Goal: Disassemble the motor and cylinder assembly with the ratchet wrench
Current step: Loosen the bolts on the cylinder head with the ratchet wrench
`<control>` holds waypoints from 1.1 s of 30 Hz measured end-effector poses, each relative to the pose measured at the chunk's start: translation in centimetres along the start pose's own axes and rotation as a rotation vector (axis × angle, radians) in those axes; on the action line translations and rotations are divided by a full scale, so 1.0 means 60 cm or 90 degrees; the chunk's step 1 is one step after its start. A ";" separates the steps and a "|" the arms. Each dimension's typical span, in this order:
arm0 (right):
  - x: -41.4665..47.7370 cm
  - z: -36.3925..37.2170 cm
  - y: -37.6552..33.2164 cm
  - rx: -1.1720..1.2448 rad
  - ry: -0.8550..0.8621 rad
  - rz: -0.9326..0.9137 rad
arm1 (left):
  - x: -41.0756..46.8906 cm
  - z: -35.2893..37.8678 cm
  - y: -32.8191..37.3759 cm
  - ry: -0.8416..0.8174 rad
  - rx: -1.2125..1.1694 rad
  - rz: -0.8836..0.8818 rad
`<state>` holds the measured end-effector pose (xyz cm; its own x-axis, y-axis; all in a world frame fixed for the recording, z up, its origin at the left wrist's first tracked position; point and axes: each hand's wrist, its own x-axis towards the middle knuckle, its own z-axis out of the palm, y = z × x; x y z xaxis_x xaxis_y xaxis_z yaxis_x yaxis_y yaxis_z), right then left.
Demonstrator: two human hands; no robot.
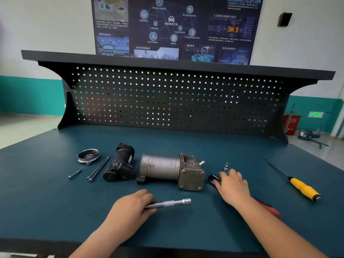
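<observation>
Grey metal motor and cylinder assembly (172,171) lies on the teal surface (186,231), our left hand (130,207) clasping a chrome extension bar (171,202) before it, our right hand (233,187) laid over the red-handled ratchet wrench (212,178) beside it, grasp we cannot tell.

I see the grey metal motor with its finned square cylinder block (171,169) lying on its side, block end rightward. Just right of it lies the black-headed, red-handled ratchet wrench (211,178), partly covered.
</observation>
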<state>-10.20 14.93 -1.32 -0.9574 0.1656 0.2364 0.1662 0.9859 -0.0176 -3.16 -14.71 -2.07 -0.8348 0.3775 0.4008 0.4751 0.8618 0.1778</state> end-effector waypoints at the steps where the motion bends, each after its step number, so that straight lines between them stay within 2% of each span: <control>1: -0.014 -0.014 -0.006 0.077 0.023 -0.012 | 0.001 0.000 0.003 -0.003 -0.009 0.008; 3: -0.061 -0.043 -0.025 0.273 0.097 -0.127 | 0.006 -0.001 0.007 -0.025 0.003 0.044; 4: -0.092 -0.057 -0.038 0.310 0.100 -0.225 | 0.007 -0.002 0.011 -0.042 0.014 0.066; 6: -0.153 -0.077 -0.063 0.230 0.028 -0.397 | 0.004 -0.013 0.032 -0.037 0.019 0.139; 7: -0.176 -0.083 -0.074 0.162 -0.021 -0.444 | 0.004 -0.017 0.042 -0.018 0.046 0.196; 9: -0.201 -0.092 -0.084 0.078 -0.109 -0.450 | 0.003 -0.026 0.059 -0.006 0.058 0.260; 11: -0.208 -0.107 -0.085 0.083 -0.154 -0.420 | 0.006 -0.036 0.071 -0.019 0.074 0.297; 14: -0.215 -0.115 -0.064 0.115 -0.153 -0.405 | 0.013 -0.053 0.078 -0.020 0.179 0.322; 19: -0.226 -0.128 -0.029 0.125 -0.147 -0.373 | 0.028 -0.068 0.066 0.047 0.286 0.382; 22: -0.219 -0.132 -0.019 0.096 -0.121 -0.383 | 0.040 -0.066 0.063 0.091 0.289 0.450; 24: -0.210 -0.133 -0.019 0.062 -0.123 -0.395 | 0.052 -0.058 0.065 0.072 0.278 0.469; 26: -0.195 -0.134 0.007 0.012 -0.033 -0.420 | 0.063 -0.064 0.053 0.037 0.287 0.437; 27: -0.186 -0.134 0.036 0.006 0.004 -0.383 | 0.069 -0.071 0.021 0.013 0.286 0.385; 28: -0.178 -0.131 0.077 0.034 0.002 -0.298 | 0.068 -0.080 -0.028 -0.003 0.270 0.330; 30: -0.152 -0.124 0.177 0.115 -0.021 -0.084 | 0.042 -0.114 -0.127 0.054 0.209 0.183; 31: -0.138 -0.113 0.227 0.148 -0.016 -0.013 | 0.026 -0.127 -0.161 0.072 0.119 0.099; 33: -0.101 -0.094 0.292 0.182 0.000 0.062 | 0.000 -0.112 -0.188 0.054 -0.076 0.019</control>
<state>-0.18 31.08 2.43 -0.9401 0.2604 0.2199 0.1846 0.9314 -0.3136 -6.62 -26.69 1.96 -0.7955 0.3682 0.4813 0.5334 0.8023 0.2679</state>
